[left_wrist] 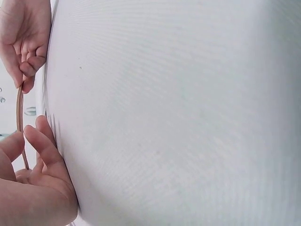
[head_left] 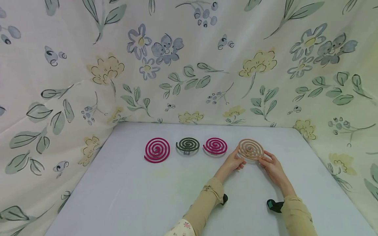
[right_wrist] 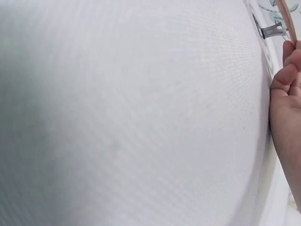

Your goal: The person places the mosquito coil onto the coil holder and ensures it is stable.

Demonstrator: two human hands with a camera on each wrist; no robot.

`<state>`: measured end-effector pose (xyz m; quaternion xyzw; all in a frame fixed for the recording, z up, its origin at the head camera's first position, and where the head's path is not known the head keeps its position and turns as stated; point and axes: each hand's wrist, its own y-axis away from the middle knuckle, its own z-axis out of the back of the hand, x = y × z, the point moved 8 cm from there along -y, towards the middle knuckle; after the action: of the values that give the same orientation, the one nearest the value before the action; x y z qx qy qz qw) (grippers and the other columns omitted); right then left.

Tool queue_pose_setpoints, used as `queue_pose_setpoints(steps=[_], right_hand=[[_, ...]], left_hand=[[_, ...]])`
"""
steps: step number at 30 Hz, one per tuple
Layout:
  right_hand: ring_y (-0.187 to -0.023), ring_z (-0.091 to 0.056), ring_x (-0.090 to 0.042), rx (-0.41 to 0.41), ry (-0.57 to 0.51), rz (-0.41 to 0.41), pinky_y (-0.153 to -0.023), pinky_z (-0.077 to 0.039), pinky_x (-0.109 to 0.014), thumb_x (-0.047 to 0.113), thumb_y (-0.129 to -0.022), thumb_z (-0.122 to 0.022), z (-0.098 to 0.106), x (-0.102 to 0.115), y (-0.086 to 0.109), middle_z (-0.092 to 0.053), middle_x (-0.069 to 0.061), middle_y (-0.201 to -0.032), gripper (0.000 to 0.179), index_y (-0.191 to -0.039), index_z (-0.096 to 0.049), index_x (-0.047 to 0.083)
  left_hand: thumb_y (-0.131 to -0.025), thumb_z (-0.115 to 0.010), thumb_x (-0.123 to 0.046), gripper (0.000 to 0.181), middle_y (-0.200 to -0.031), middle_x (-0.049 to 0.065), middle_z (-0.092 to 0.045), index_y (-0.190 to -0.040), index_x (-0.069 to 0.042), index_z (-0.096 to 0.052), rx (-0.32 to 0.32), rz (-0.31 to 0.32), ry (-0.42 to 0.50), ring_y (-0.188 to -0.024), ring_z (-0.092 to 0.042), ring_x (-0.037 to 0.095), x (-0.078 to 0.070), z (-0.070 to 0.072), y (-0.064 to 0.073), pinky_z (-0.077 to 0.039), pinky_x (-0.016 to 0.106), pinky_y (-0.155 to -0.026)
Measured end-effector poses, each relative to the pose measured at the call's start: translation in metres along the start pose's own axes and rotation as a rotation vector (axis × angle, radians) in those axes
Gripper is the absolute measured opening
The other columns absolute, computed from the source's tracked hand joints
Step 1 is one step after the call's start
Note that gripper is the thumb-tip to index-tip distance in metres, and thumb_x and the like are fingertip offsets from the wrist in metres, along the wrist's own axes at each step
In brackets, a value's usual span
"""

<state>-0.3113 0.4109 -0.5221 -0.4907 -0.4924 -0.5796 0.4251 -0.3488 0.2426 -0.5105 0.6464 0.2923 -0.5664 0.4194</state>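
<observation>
A tan mosquito coil (head_left: 250, 149) is held between my two hands at the right of the row. My left hand (head_left: 234, 162) pinches its left edge between thumb and fingers. On the coil's right edge, my right hand (head_left: 272, 166) pinches with thumb and fingers. In the left wrist view the coil (left_wrist: 19, 110) shows edge-on as a thin strip, with both hands low over the table. The right wrist view has my right hand (right_wrist: 288, 92) at its edge, and a small metal stand (right_wrist: 273, 30) close to the coil.
Left of my hands stand a magenta coil (head_left: 215, 145), a dark green coil (head_left: 188, 144) on a small stand (head_left: 186, 152), and another magenta coil (head_left: 157, 150) facing forward. The white table (head_left: 133, 196) meets a floral cloth (head_left: 189, 91) at its back and sides.
</observation>
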Motion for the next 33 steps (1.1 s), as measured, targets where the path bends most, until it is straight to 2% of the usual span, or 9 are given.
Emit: queue_pose_setpoints(steps=[6,18,25,33], right_hand=[[-0.079,-0.051,0.006,-0.006,-0.031,0.004,-0.071,-0.045,-0.011,0.011,-0.096,-0.055,-0.0014,0.0,-0.002,-0.057,0.019,-0.087,0.074,-0.149,-0.005,-0.001],[-0.077,-0.051,0.006,-0.001,-0.038,0.063,-0.069,-0.044,-0.012,0.007,-0.096,-0.052,-0.0041,0.0043,-0.001,-0.057,0.019,-0.085,0.072,-0.148,-0.003,-0.004],[-0.079,-0.049,0.007,-0.007,0.016,0.031,-0.071,-0.044,-0.011,0.011,-0.097,-0.053,-0.0038,0.0016,-0.0028,-0.055,0.021,-0.086,0.074,-0.149,-0.003,-0.003],[-0.078,-0.051,0.007,-0.028,0.004,-0.006,-0.071,-0.045,-0.011,0.013,-0.096,-0.054,-0.0024,0.0011,-0.0022,-0.056,0.021,-0.084,0.072,-0.149,-0.007,-0.003]], left_hand=[[-0.097,-0.05,-0.007,0.064,-0.102,0.024,-0.069,-0.152,-0.022,-0.022,-0.014,0.017,-0.023,-0.052,-0.047,0.004,-0.002,0.0017,0.0013,-0.037,0.014,-0.046],[-0.097,-0.049,-0.008,0.065,-0.105,0.024,-0.068,-0.152,-0.022,-0.018,0.024,0.007,-0.035,-0.053,-0.048,0.004,-0.0024,0.0007,0.0006,-0.038,0.014,-0.047],[-0.097,-0.049,-0.007,0.064,-0.105,0.026,-0.068,-0.152,-0.02,-0.019,0.015,0.006,-0.023,-0.051,-0.048,0.004,0.0002,0.0008,-0.003,-0.037,0.014,-0.045],[-0.097,-0.05,-0.007,0.062,-0.102,0.026,-0.068,-0.151,-0.019,-0.023,-0.021,-0.006,-0.001,-0.05,-0.048,0.003,0.0014,0.0023,-0.0027,-0.037,0.014,-0.045]])
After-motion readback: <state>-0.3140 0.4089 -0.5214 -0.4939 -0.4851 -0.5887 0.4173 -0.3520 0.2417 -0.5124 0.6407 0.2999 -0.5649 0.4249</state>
